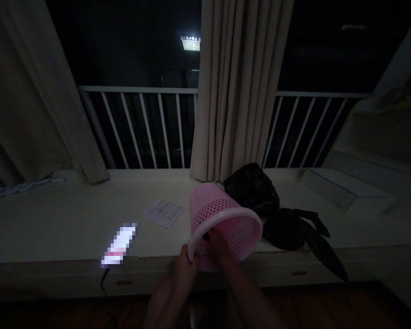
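A pink plastic wastebasket (210,201) with a band of holes lies tilted on the ledge, its open mouth facing me. My left hand (187,265) is closed on the left side of its rim. Reaching into the mouth is my right hand (217,244), with its fingers curled near the inner wall. A small dark bit shows at those fingers; what it is, I cannot make out. Just right of the basket sits a tied black plastic bag (287,230), its loose ends hanging over the front edge. Behind it, against the curtain, rests another black bag (251,187).
A pale ledge (71,219) runs under the window. On it lie a printed paper (164,213) and a lit, pixelated phone-like device (119,244) with a cable hanging down. A pale box (345,189) stands at right. Curtains (238,91) and white railings (144,128) are behind.
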### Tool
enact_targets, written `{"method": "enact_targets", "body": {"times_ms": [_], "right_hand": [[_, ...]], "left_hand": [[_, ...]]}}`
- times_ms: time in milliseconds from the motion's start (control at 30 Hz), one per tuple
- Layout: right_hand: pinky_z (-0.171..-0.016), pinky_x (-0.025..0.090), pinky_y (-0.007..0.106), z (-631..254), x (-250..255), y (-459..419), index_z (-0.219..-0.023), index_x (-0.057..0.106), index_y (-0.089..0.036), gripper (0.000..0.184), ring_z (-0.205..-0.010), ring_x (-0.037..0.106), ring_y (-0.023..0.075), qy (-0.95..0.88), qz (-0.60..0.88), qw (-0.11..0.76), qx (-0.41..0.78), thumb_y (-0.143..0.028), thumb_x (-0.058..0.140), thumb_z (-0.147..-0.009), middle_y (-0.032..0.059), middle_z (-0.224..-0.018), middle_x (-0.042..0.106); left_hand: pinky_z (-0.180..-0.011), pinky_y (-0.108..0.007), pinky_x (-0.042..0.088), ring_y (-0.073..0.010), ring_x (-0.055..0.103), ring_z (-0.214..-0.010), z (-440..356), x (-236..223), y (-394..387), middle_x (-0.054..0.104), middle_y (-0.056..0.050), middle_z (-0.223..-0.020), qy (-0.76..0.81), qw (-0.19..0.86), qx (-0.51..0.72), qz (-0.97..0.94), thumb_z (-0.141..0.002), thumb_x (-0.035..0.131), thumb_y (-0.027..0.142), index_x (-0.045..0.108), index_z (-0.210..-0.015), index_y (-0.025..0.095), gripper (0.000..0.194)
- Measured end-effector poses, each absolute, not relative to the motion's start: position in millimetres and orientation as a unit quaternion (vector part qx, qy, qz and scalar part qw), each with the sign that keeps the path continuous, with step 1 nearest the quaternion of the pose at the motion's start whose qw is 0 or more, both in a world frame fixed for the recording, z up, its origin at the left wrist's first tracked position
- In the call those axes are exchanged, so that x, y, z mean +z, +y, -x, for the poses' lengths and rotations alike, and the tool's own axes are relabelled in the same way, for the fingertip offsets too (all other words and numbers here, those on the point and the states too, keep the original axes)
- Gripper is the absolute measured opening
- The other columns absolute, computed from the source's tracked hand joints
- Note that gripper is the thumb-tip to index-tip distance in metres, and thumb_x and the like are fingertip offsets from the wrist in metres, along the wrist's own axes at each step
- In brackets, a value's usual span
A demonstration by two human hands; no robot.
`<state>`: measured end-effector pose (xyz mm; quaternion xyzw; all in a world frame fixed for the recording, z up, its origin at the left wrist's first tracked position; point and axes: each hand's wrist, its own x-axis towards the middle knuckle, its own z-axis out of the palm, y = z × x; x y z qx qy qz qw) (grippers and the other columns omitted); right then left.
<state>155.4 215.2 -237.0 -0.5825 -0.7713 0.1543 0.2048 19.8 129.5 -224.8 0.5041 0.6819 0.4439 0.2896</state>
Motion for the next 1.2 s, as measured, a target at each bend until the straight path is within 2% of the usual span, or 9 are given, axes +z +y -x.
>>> {"method": "enact_targets", "body": {"times_ms": [167, 300, 433, 567, 700, 833, 1067, 1200], "right_hand": [[-0.092, 0.044, 0.029, -151.2, -227.7, 211.5, -0.112, 0.069, -0.015, 0.038, -0.105, 0.063, 0.0210, -0.772, 0.585, 0.200, 0.146, -0.007, 0.046, -0.083, 0.0112, -0.116, 0.071], [-0.088, 0.043, 0.029, -149.4, -220.3, 210.7, -0.108, 0.070, -0.013, 0.032, -0.102, 0.065, 0.0222, -0.774, 0.595, 0.176, 0.123, -0.009, 0.045, -0.087, 0.0119, -0.110, 0.072], [-0.090, 0.043, 0.030, -150.1, -221.4, 210.9, -0.113, 0.069, -0.014, 0.035, -0.104, 0.065, 0.0228, -0.765, 0.611, 0.171, 0.107, -0.011, 0.042, -0.093, 0.0125, -0.113, 0.071], [-0.089, 0.045, 0.030, -151.9, -225.9, 210.5, -0.123, 0.067, -0.020, 0.039, -0.108, 0.065, 0.0209, -0.760, 0.614, 0.183, 0.109, -0.015, 0.037, -0.098, 0.0107, -0.125, 0.068], [-0.086, 0.046, 0.030, -153.4, -226.1, 210.4, -0.128, 0.066, -0.024, 0.042, -0.107, 0.066, 0.0202, -0.758, 0.621, 0.153, 0.128, -0.017, 0.036, -0.099, 0.0084, -0.131, 0.065], [-0.090, 0.046, 0.030, -153.8, -224.2, 211.5, -0.126, 0.069, -0.024, 0.042, -0.110, 0.065, 0.0205, -0.761, 0.617, 0.138, 0.145, -0.019, 0.037, -0.100, 0.0092, -0.129, 0.066], [-0.094, 0.047, 0.030, -154.2, -229.5, 212.7, -0.124, 0.072, -0.025, 0.042, -0.111, 0.064, 0.0192, -0.765, 0.610, 0.166, 0.125, -0.018, 0.040, -0.097, 0.0088, -0.134, 0.064], [-0.102, 0.044, 0.031, -154.9, -233.1, 213.6, -0.119, 0.075, -0.021, 0.040, -0.119, 0.060, 0.0218, -0.774, 0.592, 0.185, 0.124, -0.014, 0.046, -0.092, 0.0096, -0.132, 0.065]], "left_hand": [[-0.064, -0.028, 0.046, -0.0208, 0.066, -0.068, -20.4, -221.3, 127.1, 0.065, 0.002, -0.072, 0.692, 0.296, 0.431, -0.498, -0.083, 0.051, 0.030, 0.054, -0.094, 0.023, 0.014], [-0.066, -0.028, 0.047, -0.0212, 0.067, -0.071, -20.5, -219.4, 126.7, 0.067, 0.000, -0.075, 0.684, 0.298, 0.434, -0.505, -0.082, 0.051, 0.028, 0.054, -0.095, 0.023, 0.014], [-0.067, -0.028, 0.047, -0.0210, 0.067, -0.072, -20.6, -218.9, 126.1, 0.067, 0.000, -0.076, 0.684, 0.304, 0.427, -0.508, -0.083, 0.051, 0.026, 0.054, -0.096, 0.023, 0.014], [-0.067, -0.028, 0.048, -0.0212, 0.067, -0.072, -20.9, -215.8, 124.7, 0.067, 0.000, -0.076, 0.679, 0.305, 0.427, -0.513, -0.083, 0.051, 0.026, 0.054, -0.095, 0.023, 0.012], [-0.069, -0.029, 0.049, -0.0224, 0.069, -0.076, -21.1, -210.3, 124.8, 0.069, -0.001, -0.078, 0.687, 0.310, 0.419, -0.507, -0.082, 0.053, 0.023, 0.054, -0.095, 0.022, 0.013], [-0.071, -0.029, 0.049, -0.0224, 0.070, -0.079, -20.8, -210.4, 125.8, 0.070, -0.002, -0.082, 0.696, 0.307, 0.405, -0.507, -0.083, 0.053, 0.023, 0.053, -0.098, 0.022, 0.014], [-0.071, -0.029, 0.049, -0.0222, 0.070, -0.079, -20.9, -212.5, 125.3, 0.070, -0.002, -0.082, 0.690, 0.306, 0.413, -0.509, -0.084, 0.053, 0.022, 0.055, -0.101, 0.021, 0.017], [-0.068, -0.028, 0.048, -0.0212, 0.069, -0.073, -21.2, -211.5, 125.2, 0.070, -0.001, -0.078, 0.686, 0.312, 0.414, -0.510, -0.083, 0.053, 0.022, 0.055, -0.097, 0.021, 0.014]]}}
